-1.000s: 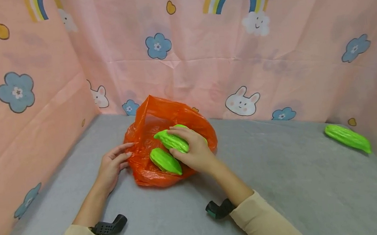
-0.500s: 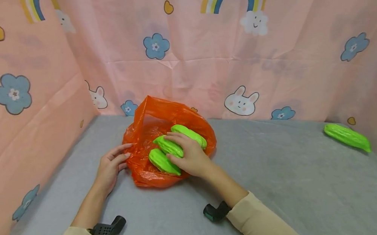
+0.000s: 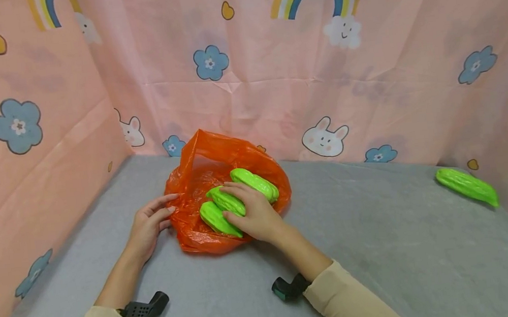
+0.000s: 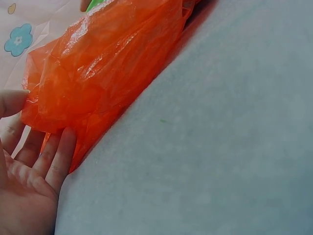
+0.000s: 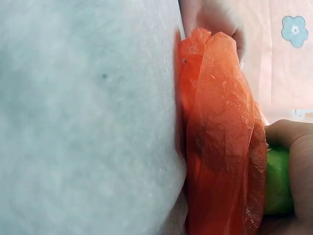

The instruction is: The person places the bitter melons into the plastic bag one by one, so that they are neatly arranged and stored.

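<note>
An orange plastic bag [image 3: 197,238] lies with its mouth spread wide, and bright green bitter melons sit inside it. My left hand [image 3: 147,227] holds the bag's left rim, thumb on one side and fingers on the other, as the left wrist view of the hand [image 4: 34,181] shows. My right hand [image 3: 256,212] reaches into the mouth and grips the middle bitter melon [image 3: 227,201]. One bitter melon [image 3: 216,219] lies just in front of it, and another [image 3: 256,183] lies behind, partly covered by the hand. In the right wrist view, the bag's side [image 5: 220,122] hides most of the contents.
A further bitter melon [image 3: 466,187] lies far to the right on the grey cloth-covered table [image 3: 381,238]. Pink printed fabric [image 3: 258,102] hangs close behind the bag and along both sides.
My right hand has lowered the gripped bitter melon slightly toward me and left, against the front one. More of the rear bitter melon shows. My left hand keeps its place on the bag.
</note>
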A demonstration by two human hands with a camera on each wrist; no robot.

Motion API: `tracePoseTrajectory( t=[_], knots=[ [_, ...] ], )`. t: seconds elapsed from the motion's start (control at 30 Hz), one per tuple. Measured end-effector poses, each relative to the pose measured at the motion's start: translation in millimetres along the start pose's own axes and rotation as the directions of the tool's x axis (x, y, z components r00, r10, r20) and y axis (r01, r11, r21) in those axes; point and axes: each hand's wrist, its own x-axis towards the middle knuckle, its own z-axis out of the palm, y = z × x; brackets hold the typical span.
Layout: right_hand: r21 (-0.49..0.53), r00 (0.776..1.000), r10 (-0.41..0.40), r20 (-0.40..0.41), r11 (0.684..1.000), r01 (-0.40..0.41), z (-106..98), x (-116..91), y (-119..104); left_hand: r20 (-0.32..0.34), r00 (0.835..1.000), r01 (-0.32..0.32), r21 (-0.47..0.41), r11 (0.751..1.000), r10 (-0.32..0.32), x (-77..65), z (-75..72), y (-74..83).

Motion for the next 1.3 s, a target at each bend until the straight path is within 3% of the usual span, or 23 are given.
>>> tracePoseTrajectory(
  t=[0.57, 0.73, 0.93, 1.3],
  knots=[
    [-0.048, 1.000, -0.005, 0.006, 0.999, 0.005, -4, 0, -7, 0.000, 1.000, 0.001, 0.023, 1.000, -0.001, -1.7, 0.5, 1.2],
    [-0.073, 1.000, -0.011, 0.010, 0.997, 0.012, -13, 2, -15, 0.004, 1.000, -0.002, 0.026, 1.000, 0.002, -1.6, 0.7, 1.0],
    [-0.067, 0.998, -0.031, -0.049, 0.997, 0.028, -29, 2, -23, 0.006, 1.000, -0.005, 0.028, 1.000, 0.004, -1.8, 1.5, 1.4],
    [-0.091, 0.996, -0.038, -0.081, 0.995, 0.030, -46, -1, -15, 0.001, 1.000, -0.008, 0.031, 0.999, 0.008, -2.4, 1.5, 2.6]
  ],
)
